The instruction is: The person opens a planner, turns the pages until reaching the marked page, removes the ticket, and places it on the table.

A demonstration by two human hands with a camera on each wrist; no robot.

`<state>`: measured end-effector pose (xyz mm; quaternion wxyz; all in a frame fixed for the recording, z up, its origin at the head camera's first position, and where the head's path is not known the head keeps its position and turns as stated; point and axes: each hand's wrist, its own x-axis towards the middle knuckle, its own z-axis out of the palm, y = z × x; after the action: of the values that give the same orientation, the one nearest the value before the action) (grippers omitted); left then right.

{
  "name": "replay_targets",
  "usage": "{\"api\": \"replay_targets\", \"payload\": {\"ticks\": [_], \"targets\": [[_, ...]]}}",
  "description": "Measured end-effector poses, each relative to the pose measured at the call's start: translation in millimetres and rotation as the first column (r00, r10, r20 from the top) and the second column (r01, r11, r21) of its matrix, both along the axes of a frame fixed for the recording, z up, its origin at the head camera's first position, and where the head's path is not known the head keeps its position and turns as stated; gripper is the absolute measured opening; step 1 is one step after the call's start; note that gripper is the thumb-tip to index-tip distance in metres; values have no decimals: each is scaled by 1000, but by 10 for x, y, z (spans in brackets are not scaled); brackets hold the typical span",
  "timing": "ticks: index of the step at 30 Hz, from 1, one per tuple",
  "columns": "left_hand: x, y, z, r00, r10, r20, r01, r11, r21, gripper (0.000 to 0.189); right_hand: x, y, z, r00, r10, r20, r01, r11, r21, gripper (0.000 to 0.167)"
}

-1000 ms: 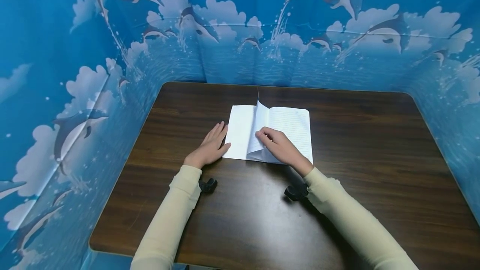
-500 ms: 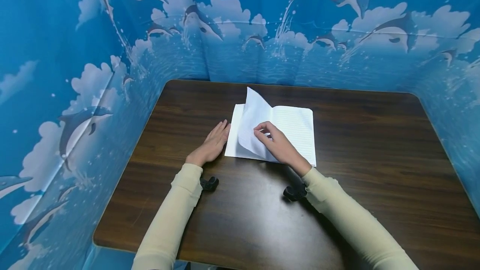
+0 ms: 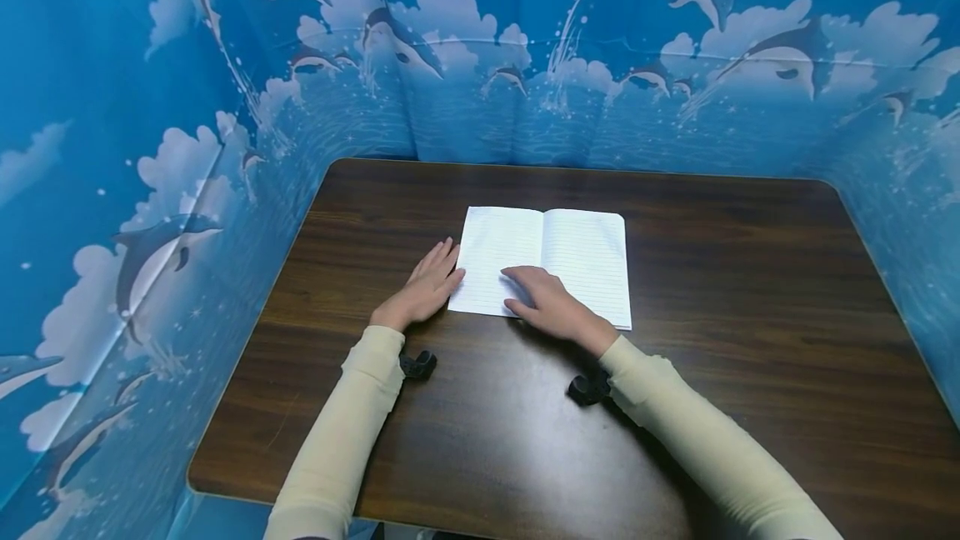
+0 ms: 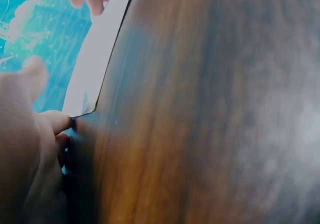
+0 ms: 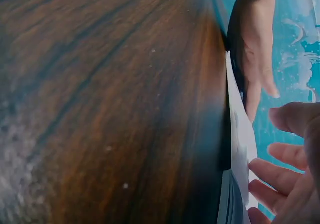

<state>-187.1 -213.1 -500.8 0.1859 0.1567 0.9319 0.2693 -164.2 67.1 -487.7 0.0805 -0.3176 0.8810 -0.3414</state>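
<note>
Notebook lying spread, nearer far edge of tabletop than near one, long axis running along far edge. Left hand resting at notebook's left side, fingers extended; right hand spanning left page, thumb apart, pinching nothing, lying closer to spine. Right wrist view showing page stack thickness, head view hiding it.

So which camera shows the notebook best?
The head view: it sees the open lined notebook from above, though the right hand covers part. The left wrist view shows only a slanted white strip; the right wrist view, a narrow edge-on slice.
</note>
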Motion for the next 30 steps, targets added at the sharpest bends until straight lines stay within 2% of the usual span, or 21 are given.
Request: {"api": "replay_targets", "payload": {"ticks": [6, 8, 10, 13, 16, 18, 21, 25, 30], "targets": [[-17, 29, -35, 1000, -30, -5, 30, 999, -16, 86, -40, 123, 14, 1000, 5, -2, -5, 1000, 19, 55], [-3, 34, -24, 1000, -31, 2, 31, 999, -17, 87, -98, 255, 43, 999, -46, 5, 46, 999, -7, 54], [12, 36, -14, 1000, -28, 6, 28, 999, -20, 88, -173, 464, 75, 990, -138, 9, 138, 990, -42, 52], [29, 33, 3, 1000, -21, 5, 21, 999, -30, 88, -277, 872, 116, 949, -314, 16, 315, 948, -43, 49], [43, 16, 10, 1000, -23, -7, 23, 999, -41, 87, -341, 1247, 111, 899, -436, 41, 434, 900, 36, 51], [55, -5, 6, 1000, -24, -17, 23, 999, -49, 86, -360, 1412, 96, 886, -458, 63, 451, 886, 104, 56], [68, -11, 34, 999, -24, -33, 23, 1000, -21, 84, -368, 1533, 57, 887, -449, 102, 428, 886, 180, 64], [71, 8, 58, 999, -20, -29, 20, 1000, -4, 84, -346, 1528, -7, 887, -441, 135, 406, 886, 224, 67], [58, 38, 25, 999, -21, -30, 21, 999, -27, 85, -324, 1436, -84, 866, -487, 116, 450, 858, 246, 72]]}}
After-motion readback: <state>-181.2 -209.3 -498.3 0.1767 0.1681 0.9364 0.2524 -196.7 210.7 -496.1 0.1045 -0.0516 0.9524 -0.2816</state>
